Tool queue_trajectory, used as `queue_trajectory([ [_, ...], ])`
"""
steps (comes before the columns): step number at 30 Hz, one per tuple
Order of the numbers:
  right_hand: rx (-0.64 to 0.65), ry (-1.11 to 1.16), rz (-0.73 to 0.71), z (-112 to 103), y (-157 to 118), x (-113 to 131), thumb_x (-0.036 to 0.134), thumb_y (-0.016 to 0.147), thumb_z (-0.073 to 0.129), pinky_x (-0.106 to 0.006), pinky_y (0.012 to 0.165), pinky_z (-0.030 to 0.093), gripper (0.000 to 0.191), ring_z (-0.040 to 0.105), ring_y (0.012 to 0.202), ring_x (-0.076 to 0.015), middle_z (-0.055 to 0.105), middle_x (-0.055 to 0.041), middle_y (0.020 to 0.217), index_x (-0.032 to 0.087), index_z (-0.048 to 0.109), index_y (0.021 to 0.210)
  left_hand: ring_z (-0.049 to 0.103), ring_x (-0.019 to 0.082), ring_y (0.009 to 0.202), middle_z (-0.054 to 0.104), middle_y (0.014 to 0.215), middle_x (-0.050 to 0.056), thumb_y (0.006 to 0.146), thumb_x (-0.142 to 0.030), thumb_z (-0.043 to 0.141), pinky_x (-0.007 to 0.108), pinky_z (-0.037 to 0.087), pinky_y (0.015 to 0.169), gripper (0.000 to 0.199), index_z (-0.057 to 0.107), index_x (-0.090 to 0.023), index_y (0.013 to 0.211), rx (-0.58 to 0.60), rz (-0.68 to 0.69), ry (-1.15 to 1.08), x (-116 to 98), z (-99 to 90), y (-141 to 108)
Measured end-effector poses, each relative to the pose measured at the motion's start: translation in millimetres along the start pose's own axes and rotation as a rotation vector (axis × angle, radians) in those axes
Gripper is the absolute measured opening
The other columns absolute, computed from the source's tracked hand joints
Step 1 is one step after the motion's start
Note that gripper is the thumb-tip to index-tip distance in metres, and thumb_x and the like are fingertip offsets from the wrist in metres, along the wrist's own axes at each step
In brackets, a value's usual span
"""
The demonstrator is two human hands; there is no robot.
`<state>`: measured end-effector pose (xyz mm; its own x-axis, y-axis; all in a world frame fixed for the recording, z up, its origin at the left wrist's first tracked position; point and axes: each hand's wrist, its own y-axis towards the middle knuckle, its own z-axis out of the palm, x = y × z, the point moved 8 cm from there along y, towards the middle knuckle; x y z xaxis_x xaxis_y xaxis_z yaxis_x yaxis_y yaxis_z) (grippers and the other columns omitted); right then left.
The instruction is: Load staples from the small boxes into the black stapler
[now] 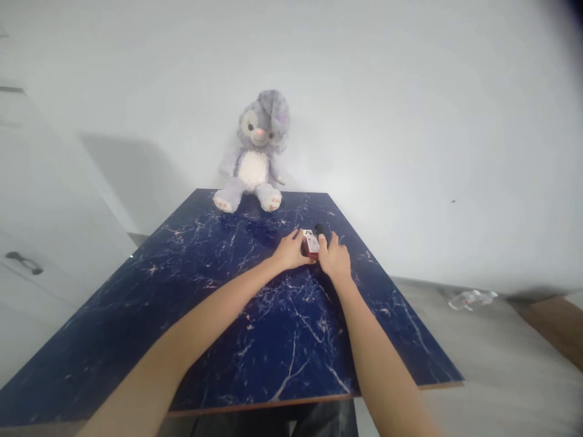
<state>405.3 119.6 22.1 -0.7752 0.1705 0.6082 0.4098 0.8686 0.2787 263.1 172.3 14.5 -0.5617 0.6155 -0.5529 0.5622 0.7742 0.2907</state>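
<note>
A small red and white box (pixel 312 243) with printing on its top face lies between my hands, over the right half of the blue marbled table (pixel 191 279). My left hand (pixel 291 251) is closed against the box's left side, thumb near its front end. On the other side, my right hand (pixel 336 257) has its thumb along the box's right edge. Its fingers curl round a dark, rounded object (pixel 322 230) just beyond; the hand covers most of this, so its kind does not show.
A grey plush rabbit (pixel 253 167) sits at the table's far edge, against the white wall (pixel 387 121). On the left is a white cabinet with a dark handle (pixel 25 263). Clear plastic (pixel 472 298) and a brown board (pixel 553 325) lie on the floor at right.
</note>
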Motion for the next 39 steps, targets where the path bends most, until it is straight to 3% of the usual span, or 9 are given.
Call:
queue_trajectory([
  [5, -0.179, 0.095, 0.17, -16, 21, -52, 0.056, 0.1, 0.019, -0.051, 0.103, 0.038, 0.075, 0.056, 0.123, -0.0393, 0.062, -0.0306, 0.126, 0.0, 0.046, 0.142, 0.032, 0.04, 0.146, 0.039, 0.153, 0.029, 0.067, -0.058, 0.077, 0.048, 0.031, 0.117, 0.105, 0.036, -0.006, 0.149, 0.067, -0.056, 0.125, -31, 39.4, 56],
  [9, -0.279, 0.163, 0.213, -21, 24, -64, 0.056, 0.099, 0.018, -0.053, 0.104, 0.038, 0.075, 0.054, 0.125, -0.0398, 0.062, -0.0291, 0.127, 0.001, 0.047, 0.141, 0.033, 0.041, 0.146, 0.048, 0.148, 0.026, 0.07, -0.063, 0.073, 0.049, 0.032, 0.114, 0.106, 0.032, -0.008, 0.152, 0.09, -0.057, 0.163, -39, 53.8, 69],
  [14, -0.454, 0.192, 0.186, -39, 15, -58, 0.048, 0.1, 0.018, -0.059, 0.112, 0.025, 0.069, 0.042, 0.136, -0.0392, 0.049, -0.0307, 0.141, -0.001, 0.038, 0.145, 0.036, 0.042, 0.142, 0.045, 0.151, 0.023, 0.087, -0.063, 0.055, 0.055, 0.028, 0.114, 0.09, 0.029, -0.009, 0.154, -0.021, -0.002, 0.182, -43, 34.3, 34],
  [18, -0.542, 0.212, -0.174, -45, -12, -1, 0.043, 0.102, 0.028, -0.059, 0.115, 0.024, 0.058, 0.034, 0.141, -0.0342, 0.041, -0.0237, 0.149, 0.009, 0.035, 0.149, 0.043, 0.029, 0.136, 0.052, 0.147, 0.012, 0.096, -0.042, 0.051, 0.046, 0.029, 0.117, 0.056, 0.043, -0.018, 0.147, -0.071, 0.149, 0.193, -49, 0.7, -28],
  [22, -0.314, 0.218, -0.658, -13, -55, 78, 0.041, 0.101, 0.036, -0.056, 0.118, 0.026, 0.059, 0.026, 0.147, -0.0307, 0.03, -0.0204, 0.157, 0.012, 0.031, 0.152, 0.052, 0.029, 0.126, 0.062, 0.133, 0.012, 0.095, -0.033, 0.054, 0.049, 0.037, 0.111, 0.044, 0.054, -0.018, 0.137, -0.125, 0.311, 0.267, -33, -44.2, -102],
  [26, 0.256, 0.155, -1.256, 40, -108, 133, 0.054, 0.092, 0.053, -0.047, 0.117, 0.035, 0.069, 0.037, 0.143, -0.0286, 0.041, -0.0156, 0.155, 0.016, 0.042, 0.149, 0.059, 0.027, 0.121, 0.064, 0.133, 0.01, 0.099, -0.027, 0.046, 0.049, 0.041, 0.107, 0.034, 0.063, -0.021, 0.128, -0.141, 0.276, 0.38, 16, -87.6, -148],
  [30, 0.415, 0.06, -1.116, 62, -98, 131, 0.05, 0.094, 0.055, -0.045, 0.113, 0.04, 0.055, 0.052, 0.129, -0.0279, 0.06, -0.0153, 0.137, 0.014, 0.059, 0.135, 0.052, 0.031, 0.132, 0.062, 0.14, 0.007, 0.099, -0.04, 0.05, 0.053, 0.041, 0.108, 0.037, 0.065, -0.027, 0.13, -0.041, 0.187, 0.396, 54, -102.3, -159],
  [34, 0.487, 0.031, -1.056, 70, -96, 127, 0.049, 0.093, 0.058, -0.047, 0.115, 0.037, 0.051, 0.05, 0.131, -0.0296, 0.057, -0.0145, 0.142, 0.016, 0.064, 0.131, 0.05, 0.032, 0.133, 0.06, 0.142, 0.007, 0.098, -0.046, 0.05, 0.055, 0.041, 0.108, 0.04, 0.065, -0.03, 0.131, 0.036, 0.139, 0.363, 63, -96.9, -157],
  [39, 0.485, 0.091, -0.913, 68, -89, 116, 0.049, 0.091, 0.06, -0.051, 0.116, 0.036, 0.085, 0.036, 0.144, -0.0314, 0.053, -0.0142, 0.146, 0.015, 0.022, 0.159, 0.047, 0.031, 0.135, 0.055, 0.147, 0.009, 0.099, -0.048, 0.049, 0.053, 0.04, 0.11, 0.055, 0.045, -0.028, 0.15, 0.019, 0.106, 0.309, 62, -96.3, -157],
])
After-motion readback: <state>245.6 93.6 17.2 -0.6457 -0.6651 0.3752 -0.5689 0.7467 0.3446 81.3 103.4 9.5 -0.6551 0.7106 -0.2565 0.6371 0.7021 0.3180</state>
